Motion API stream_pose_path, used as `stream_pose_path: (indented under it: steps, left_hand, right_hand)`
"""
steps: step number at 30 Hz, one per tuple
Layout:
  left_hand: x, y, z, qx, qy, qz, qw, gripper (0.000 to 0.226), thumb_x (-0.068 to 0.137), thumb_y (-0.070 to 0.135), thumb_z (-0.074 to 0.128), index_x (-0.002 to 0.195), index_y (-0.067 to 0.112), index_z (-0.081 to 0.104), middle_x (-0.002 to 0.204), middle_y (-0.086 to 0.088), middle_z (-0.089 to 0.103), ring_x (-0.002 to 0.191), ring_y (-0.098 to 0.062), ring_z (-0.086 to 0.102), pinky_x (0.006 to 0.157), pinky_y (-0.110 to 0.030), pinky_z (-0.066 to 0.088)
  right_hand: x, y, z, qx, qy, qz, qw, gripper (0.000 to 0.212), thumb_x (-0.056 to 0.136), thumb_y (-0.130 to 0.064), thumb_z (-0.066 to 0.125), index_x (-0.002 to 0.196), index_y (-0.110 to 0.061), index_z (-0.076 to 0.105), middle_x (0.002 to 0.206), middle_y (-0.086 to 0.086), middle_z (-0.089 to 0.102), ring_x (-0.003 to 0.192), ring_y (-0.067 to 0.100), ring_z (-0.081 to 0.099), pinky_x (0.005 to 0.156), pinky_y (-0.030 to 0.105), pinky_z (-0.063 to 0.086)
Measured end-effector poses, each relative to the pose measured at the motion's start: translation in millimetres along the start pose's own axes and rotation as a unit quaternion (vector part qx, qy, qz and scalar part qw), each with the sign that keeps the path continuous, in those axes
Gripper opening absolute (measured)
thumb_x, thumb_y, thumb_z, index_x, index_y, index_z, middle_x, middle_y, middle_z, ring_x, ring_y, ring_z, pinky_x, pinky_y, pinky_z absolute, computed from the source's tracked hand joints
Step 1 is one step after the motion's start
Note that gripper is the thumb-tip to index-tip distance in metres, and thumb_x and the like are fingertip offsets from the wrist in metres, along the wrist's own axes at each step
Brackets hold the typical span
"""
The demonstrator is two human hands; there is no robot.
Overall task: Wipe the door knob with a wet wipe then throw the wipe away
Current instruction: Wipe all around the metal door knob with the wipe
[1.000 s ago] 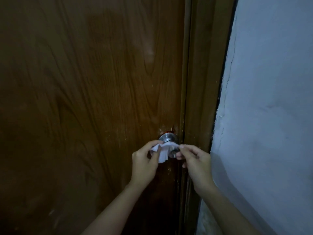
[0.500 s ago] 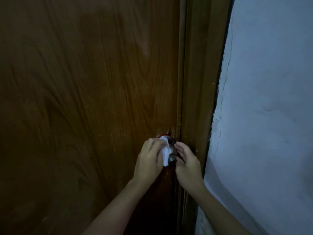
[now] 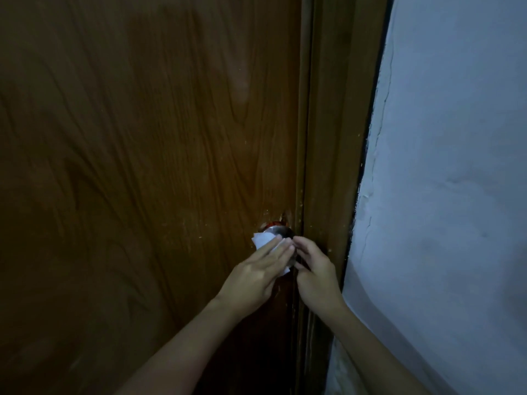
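A round metal door knob [image 3: 281, 231] sits at the right edge of a brown wooden door [image 3: 142, 166]; only its top shows. A white wet wipe [image 3: 263, 240] is spread over the knob's front. My left hand [image 3: 256, 273] lies flat on the wipe, fingers together, pressing it against the knob. My right hand [image 3: 312, 269] is just to the right of the knob, fingers curled, its fingertips touching the wipe's right edge beside my left fingertips.
The brown door frame [image 3: 330, 166] runs vertically right of the knob. A pale blue-white plaster wall [image 3: 442, 195] fills the right side, with cracks along the frame. The scene is dim.
My left hand has flattened over the wipe and slid across the knob's front, spreading the wipe to the left. My right hand has stayed beside the knob.
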State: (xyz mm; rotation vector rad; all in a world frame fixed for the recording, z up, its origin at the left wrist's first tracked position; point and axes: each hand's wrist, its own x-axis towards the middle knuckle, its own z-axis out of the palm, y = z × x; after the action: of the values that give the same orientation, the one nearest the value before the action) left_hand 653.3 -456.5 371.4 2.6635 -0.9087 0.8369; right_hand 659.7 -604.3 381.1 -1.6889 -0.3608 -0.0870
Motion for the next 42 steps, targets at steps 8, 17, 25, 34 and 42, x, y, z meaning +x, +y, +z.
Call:
stream_pose_path:
  steps: [8,17,25,34,42]
  left_hand:
    - [6.5,22.5,12.3,-0.055,0.125,-0.140,0.981,0.050,0.074,0.000,0.069,0.122,0.007,0.055,0.128,-0.009,0.059,0.122,-0.012,0.048,0.102,-0.028,0.040]
    - [11.1,15.6,5.6,0.011,0.098,-0.075,0.992,0.056,0.064,-0.002,0.077,0.116,0.011,0.061,0.121,-0.002,0.064,0.114,-0.012,0.058,0.098,-0.017,0.041]
    - [19.2,68.9,13.9,-0.271,0.297,-0.459,0.793,0.044,0.077,0.013,0.070,0.119,0.010,0.058,0.113,-0.010,0.068,0.101,-0.016,0.066,0.084,-0.019,0.053]
    - [11.1,15.6,7.1,0.063,-0.001,-0.011,0.998,0.056,0.062,-0.006,0.074,0.114,0.011,0.062,0.123,-0.008,0.064,0.119,-0.023,0.056,0.097,-0.043,0.048]
    - [9.5,15.7,12.6,0.023,0.101,-0.078,0.992,0.052,0.068,-0.002,0.073,0.116,0.014,0.062,0.122,-0.003,0.065,0.119,-0.014,0.055,0.104,-0.028,0.037]
  right_hand:
    - [3.1,1.9,-0.3,0.012,0.004,0.019,1.000,0.054,0.082,0.013,0.040,0.129,-0.012,0.047,0.133,0.006,0.051,0.117,0.010,0.047,0.099,0.024,0.040]
    - [6.0,1.1,-2.8,0.051,-0.020,0.037,0.998,0.050,0.080,0.016,0.041,0.111,-0.021,0.054,0.116,-0.005,0.057,0.115,0.009,0.049,0.091,0.021,0.042]
    - [8.7,-3.2,-3.5,0.056,-0.001,0.051,0.997,0.044,0.076,0.010,0.055,0.112,-0.016,0.054,0.110,-0.001,0.058,0.105,0.008,0.053,0.082,0.020,0.044]
    - [7.6,-4.3,-9.7,0.044,-0.024,0.038,0.998,0.044,0.079,0.011,0.041,0.093,-0.026,0.061,0.101,0.003,0.066,0.097,0.012,0.061,0.082,0.028,0.048]
    - [12.9,-0.8,-15.0,0.083,-0.034,0.067,0.994,0.046,0.069,0.008,0.040,0.089,-0.025,0.064,0.099,0.001,0.065,0.105,0.018,0.058,0.094,0.039,0.047]
